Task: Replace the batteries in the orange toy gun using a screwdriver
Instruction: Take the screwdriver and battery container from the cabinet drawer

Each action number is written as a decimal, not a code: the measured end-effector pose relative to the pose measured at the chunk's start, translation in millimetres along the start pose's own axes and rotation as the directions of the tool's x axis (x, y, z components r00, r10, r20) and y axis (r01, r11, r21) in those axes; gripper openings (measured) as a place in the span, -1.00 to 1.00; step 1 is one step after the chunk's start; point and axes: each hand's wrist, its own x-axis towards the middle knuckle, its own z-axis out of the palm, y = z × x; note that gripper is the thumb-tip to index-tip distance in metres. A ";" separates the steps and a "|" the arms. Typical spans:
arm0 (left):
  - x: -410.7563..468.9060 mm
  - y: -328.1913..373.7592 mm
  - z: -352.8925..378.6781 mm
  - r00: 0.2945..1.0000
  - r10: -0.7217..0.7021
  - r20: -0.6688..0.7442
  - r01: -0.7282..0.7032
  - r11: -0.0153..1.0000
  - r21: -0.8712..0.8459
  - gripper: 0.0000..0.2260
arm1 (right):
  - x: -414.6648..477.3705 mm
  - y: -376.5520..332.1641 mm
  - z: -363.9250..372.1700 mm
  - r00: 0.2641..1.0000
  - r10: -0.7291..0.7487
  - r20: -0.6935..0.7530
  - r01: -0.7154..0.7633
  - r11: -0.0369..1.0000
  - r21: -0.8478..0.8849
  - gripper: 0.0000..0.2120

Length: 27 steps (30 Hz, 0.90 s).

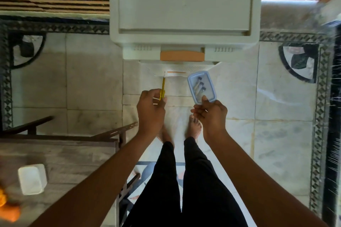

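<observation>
Left hand (pixel 150 108) fingers curled round screwdriver (pixel 163 86). Right hand (pixel 212 114) fingers pinch container (pixel 209 86) edge only; tilt likely spills batteries (pixel 199 85) onto floor (pixel 92 82).

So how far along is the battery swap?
Fetched, it seems: the left hand grips a yellow screwdriver, the right hand holds a clear tub with batteries inside. The orange toy lies blurred on the table, in neither hand. Unscrewing and swapping probably remain.

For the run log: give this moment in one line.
left hand: grips screwdriver | right hand: holds container with batteries | facing: white cabinet
</observation>
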 end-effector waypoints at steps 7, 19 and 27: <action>-39.9 73.4 -44.7 0.986 0.142 -0.087 -0.151 0.983 -0.109 -0.81 | -80.4 -28.9 -13.8 0.991 -0.130 0.025 0.129 0.992 0.007 -0.82; 105.7 176.1 -44.7 0.969 0.163 -0.188 -0.129 0.975 0.179 -0.77 | -68.8 -130.4 84.8 0.936 -0.350 0.027 0.339 0.921 0.192 -0.87; 139.4 186.5 -33.6 0.976 0.120 -0.184 -0.065 0.958 0.280 -0.76 | -38.9 -163.1 128.3 0.945 -0.326 -0.029 0.326 0.929 0.175 -0.80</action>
